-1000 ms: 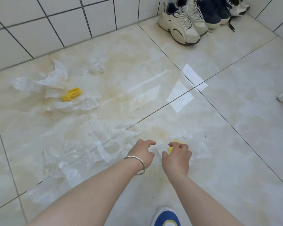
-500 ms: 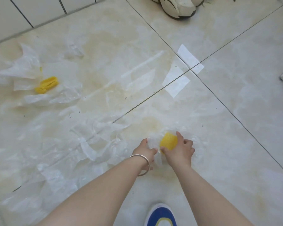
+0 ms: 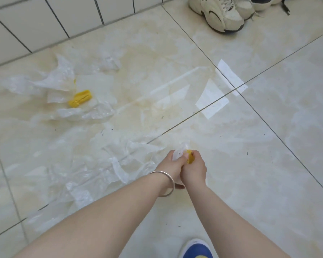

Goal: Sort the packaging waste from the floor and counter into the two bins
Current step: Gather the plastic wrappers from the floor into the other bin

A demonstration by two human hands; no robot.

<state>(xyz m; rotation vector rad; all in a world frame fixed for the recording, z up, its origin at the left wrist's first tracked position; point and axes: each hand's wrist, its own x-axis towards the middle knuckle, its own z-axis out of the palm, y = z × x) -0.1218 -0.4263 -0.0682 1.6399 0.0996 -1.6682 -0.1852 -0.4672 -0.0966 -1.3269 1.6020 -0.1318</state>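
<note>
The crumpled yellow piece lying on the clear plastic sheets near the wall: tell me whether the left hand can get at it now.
Probably not yet: the left hand is busy gripping white plastic wrap, though nothing covers the yellow piece.

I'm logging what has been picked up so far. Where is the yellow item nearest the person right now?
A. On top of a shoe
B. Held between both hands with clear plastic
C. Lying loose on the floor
B: the left hand and right hand together grip the yellow item and clear plastic.

Yellow wad [image 3: 190, 156] in clear wrap [image 3: 178, 154], held; second yellow piece [image 3: 80, 98] on floor plastic [image 3: 93, 169].
</note>
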